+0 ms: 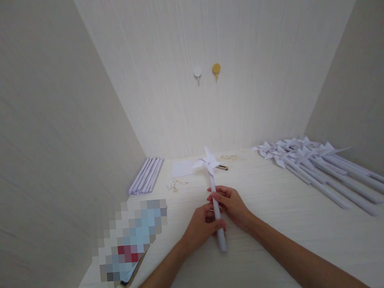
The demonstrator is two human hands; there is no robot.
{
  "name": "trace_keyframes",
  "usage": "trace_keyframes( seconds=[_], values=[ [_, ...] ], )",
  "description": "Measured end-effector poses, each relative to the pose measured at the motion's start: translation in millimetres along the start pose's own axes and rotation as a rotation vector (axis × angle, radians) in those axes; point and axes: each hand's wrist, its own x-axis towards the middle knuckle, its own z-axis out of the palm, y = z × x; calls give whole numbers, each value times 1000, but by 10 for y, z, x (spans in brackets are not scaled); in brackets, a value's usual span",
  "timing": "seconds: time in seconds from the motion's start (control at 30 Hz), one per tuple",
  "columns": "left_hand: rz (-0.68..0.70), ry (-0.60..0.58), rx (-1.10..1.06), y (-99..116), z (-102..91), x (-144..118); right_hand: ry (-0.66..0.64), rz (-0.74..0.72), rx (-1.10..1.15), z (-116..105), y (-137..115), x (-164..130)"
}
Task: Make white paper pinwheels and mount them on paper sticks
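Both hands gripping one paper pinwheel over the bench.

Left hand (203, 225) is closing its fingers round the lower stick of the pinwheel (213, 191); right hand (231, 203) is pinching the stick just above, vanes pointing away. Farther off: rolled paper sticks (146, 176) lying left, a white paper square (182, 168) centre, finished pinwheels (316, 165) piled right on the bench (286, 243).
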Motion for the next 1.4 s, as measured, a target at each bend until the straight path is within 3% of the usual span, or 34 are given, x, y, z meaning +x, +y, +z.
trace_keyframes(
  seconds=[0.5,0.8,1.4],
  values=[
    [-9,-4,47,4,-10,-9,47,7,-33,-32,11,-13],
    [-88,-229,105,43,-130,-5,103,4,3,0,-23,-28],
    [-58,-151,65,19,-65,-4,72,-32,-31,-5,-22,-29]
  ],
)
